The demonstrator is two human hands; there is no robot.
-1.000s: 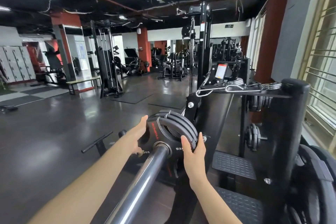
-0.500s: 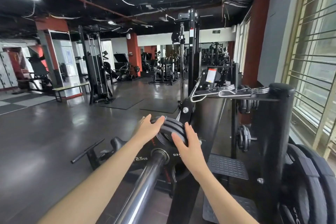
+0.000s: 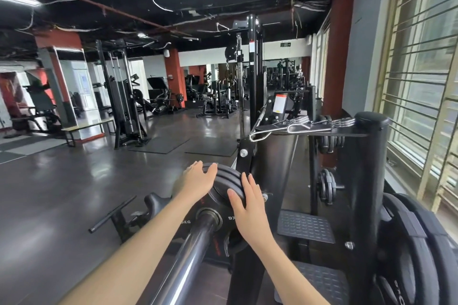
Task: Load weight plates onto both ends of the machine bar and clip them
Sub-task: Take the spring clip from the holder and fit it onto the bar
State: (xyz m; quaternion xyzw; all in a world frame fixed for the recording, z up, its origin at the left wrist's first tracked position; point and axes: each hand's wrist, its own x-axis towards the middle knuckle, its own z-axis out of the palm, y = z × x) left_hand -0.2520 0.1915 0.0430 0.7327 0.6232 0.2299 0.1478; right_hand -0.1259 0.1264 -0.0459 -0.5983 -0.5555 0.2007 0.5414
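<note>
Plate [image 3: 226, 182] on bar [image 3: 188, 257]; left hand [image 3: 197, 181], right hand [image 3: 249, 202] flat against it, fingers straight.

Commercial gym, cable machine [image 3: 124, 106], weight plates [image 3: 327, 187] on racks, dark rubber floor [image 3: 62, 193]

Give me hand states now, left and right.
Left hand: open, straight fingers pressing the weight plate on the machine bar.
Right hand: open, fingers flat on the same plate's right edge.
</note>
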